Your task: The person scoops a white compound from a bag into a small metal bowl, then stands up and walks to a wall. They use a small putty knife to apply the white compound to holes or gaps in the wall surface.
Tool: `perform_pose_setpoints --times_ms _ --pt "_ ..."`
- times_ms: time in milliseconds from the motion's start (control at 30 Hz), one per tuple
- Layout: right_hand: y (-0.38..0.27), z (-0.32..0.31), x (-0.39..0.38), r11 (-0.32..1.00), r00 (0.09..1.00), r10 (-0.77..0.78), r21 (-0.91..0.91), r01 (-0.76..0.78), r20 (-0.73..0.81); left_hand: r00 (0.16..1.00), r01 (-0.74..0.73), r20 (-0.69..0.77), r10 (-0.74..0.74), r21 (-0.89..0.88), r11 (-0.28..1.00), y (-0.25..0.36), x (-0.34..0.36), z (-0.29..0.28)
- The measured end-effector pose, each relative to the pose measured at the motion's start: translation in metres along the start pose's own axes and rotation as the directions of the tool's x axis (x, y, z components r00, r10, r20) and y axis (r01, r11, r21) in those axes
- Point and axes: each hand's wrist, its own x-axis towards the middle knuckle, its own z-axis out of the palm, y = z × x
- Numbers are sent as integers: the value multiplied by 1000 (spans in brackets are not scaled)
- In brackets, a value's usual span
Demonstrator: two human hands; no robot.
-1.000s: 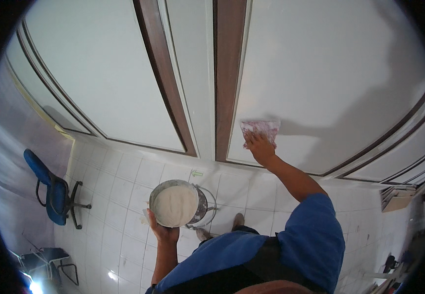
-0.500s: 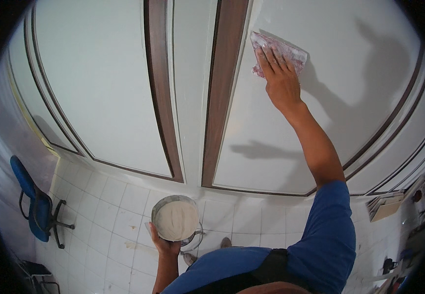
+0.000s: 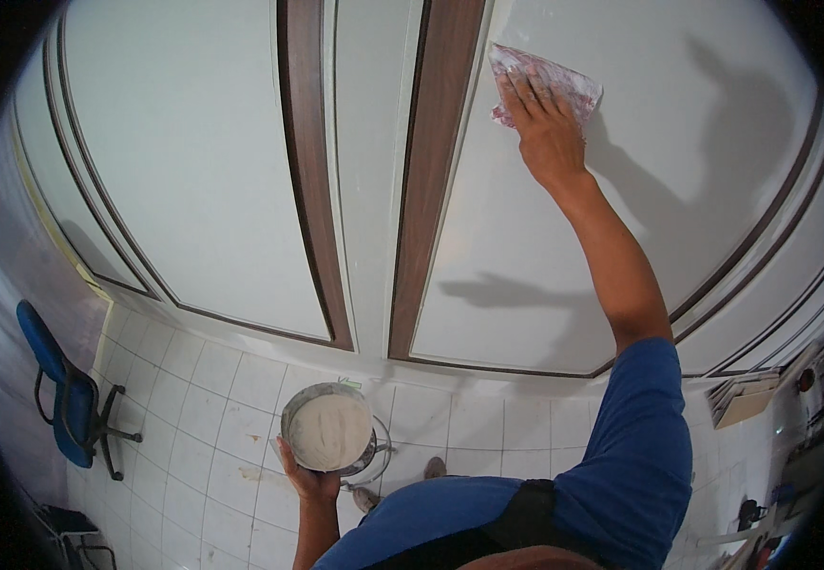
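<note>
My right hand point(image 3: 552, 138) reaches up to the white panel point(image 3: 564, 256) on the right. Under its outstretched fingers a folded cloth point(image 3: 574, 93), reddish and smeared with white, is pressed flat on the panel. White residue coats the fingers; the thumb is hidden. Lower down, my left hand point(image 3: 309, 480) supports a round metal bowl point(image 3: 368, 454) from its near side, with the fingers partly hidden beneath it. Pale cream-coloured powder or paste point(image 3: 329, 432) fills the bowl, its surface streaked.
Dark brown wooden trim point(image 3: 436, 180) borders the panels. Behind the bowl, a round-framed stool or stand point(image 3: 383, 451) stands on the white tiled floor point(image 3: 231, 427), near my shoes point(image 3: 435, 467). A blue swivel chair point(image 3: 70, 404) is at the left, and flat boards point(image 3: 745, 397) lean at the right.
My right hand and the cloth have slid a little way up the panel and slightly right. The bowl in my left hand has shifted slightly left.
</note>
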Motion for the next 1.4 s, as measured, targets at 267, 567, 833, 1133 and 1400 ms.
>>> perform_pose_setpoints --times_ms 267,567,833,1133,1400 --pt "-9 14 -13 996 999 -35 -81 38 36 999 35 25 -35 28 999 4 -5 18" --pt "-30 -10 -86 992 984 -48 123 27 170 1000 3 26 -4 27 1000 -3 2 -2" --pt "15 -35 14 998 994 36 56 -31 -103 1000 -9 26 9 -10 1000 -4 4 -3" --pt "18 -21 13 998 998 8 67 -12 69 1000 18 15 -17 -58 998 -6 1 -3" --pt "-39 7 -56 986 978 0 166 -36 210 999 10 -34 -12 -44 999 -2 2 -8"
